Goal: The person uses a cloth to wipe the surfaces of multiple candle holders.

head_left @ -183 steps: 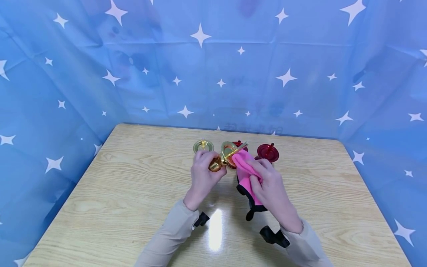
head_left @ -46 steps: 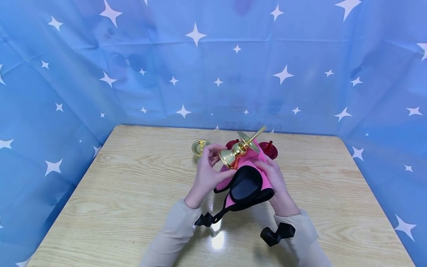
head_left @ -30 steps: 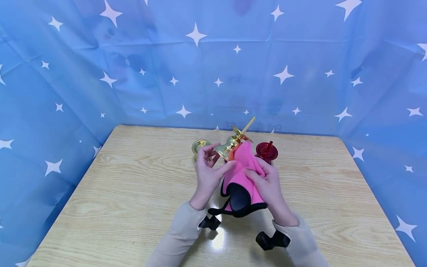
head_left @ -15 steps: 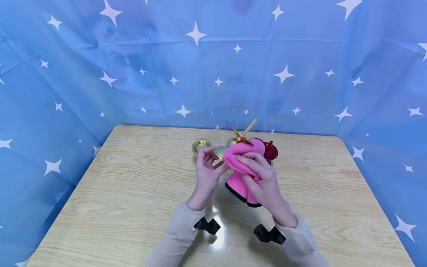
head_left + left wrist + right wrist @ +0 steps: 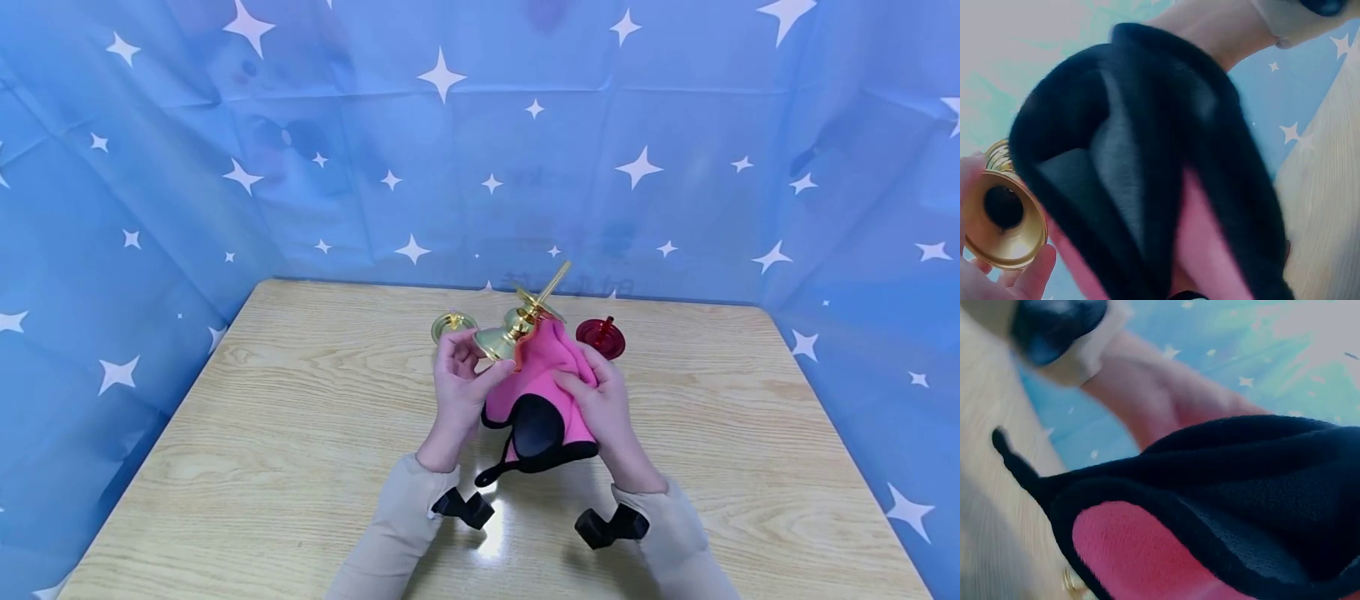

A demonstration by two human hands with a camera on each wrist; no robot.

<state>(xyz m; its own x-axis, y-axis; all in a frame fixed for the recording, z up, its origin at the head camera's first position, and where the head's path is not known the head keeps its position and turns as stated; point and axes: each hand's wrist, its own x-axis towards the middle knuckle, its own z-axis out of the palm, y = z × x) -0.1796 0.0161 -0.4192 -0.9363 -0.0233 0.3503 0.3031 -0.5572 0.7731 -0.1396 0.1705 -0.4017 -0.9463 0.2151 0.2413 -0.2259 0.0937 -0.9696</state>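
Observation:
My left hand [image 5: 457, 398] holds a shiny gold candlestick [image 5: 516, 323] by its flared base, tilted so that its thin spike points up and to the right. In the left wrist view the hollow underside of the candlestick [image 5: 1025, 247] faces the camera between thumb and fingers. A pink cloth [image 5: 551, 362] with black edging is bunched in my right hand [image 5: 611, 408], its upper end lying against the candlestick's stem below the dish. The loose lower part of the cloth hangs down, showing a dark patch; it fills much of the right wrist view as pink cloth [image 5: 1135, 547] and black trim.
Behind my left hand stands another gold candlestick [image 5: 452, 321], partly covered. A red candlestick [image 5: 602, 337] stands behind my right hand. The wooden table [image 5: 300, 417] ends at a blue curtain [image 5: 337, 192] with white stars.
Earlier the left hand held the gold candlestick lower, pointing right. Over the last second the cloth folds over the base, then back down beside the stem, as the right hand turns.

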